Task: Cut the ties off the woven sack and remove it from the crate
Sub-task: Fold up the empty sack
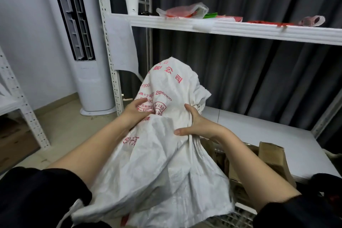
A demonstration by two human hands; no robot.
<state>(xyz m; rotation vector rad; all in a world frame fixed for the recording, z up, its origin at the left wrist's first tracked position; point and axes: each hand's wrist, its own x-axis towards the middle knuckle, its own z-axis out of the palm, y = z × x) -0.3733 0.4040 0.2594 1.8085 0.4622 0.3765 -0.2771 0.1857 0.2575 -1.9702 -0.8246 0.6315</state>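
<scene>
The woven sack (166, 163) is held up in the middle of the view, white with red print, crumpled and loose. Its long axis runs away from the person and upward: the peak stands high against the dark curtain (259, 70), and the wide lower end spreads towards the person's lap. The lower hem lies just above the crate (229, 218), whose pale grid rim is seen at the bottom right; whether the sack touches the rim there cannot be told, as the fabric covers it.

The left hand (136, 112) is laid against the sack's left flank, palm in, with the fingers curled into the cloth and the thumb on top, so a fold appears to be gripped. The right hand (192, 123) is closed on a gathered ridge of fabric, the thumb stretched along the near side and the fingers wrapped behind.

Brown cardboard pieces (273, 161) stand to the right of the sack, beside the right forearm. Behind them a white lower shelf board (259, 129) is seen. The upper shelf (240, 29) crosses above the sack's peak, well apart from it, with a paper cup (132, 4) and a plastic bag (183, 12) on it. Open floor (61, 129) lies to the left, bounded by the perforated rack upright (109, 52) and a standing air conditioner (83, 42).
</scene>
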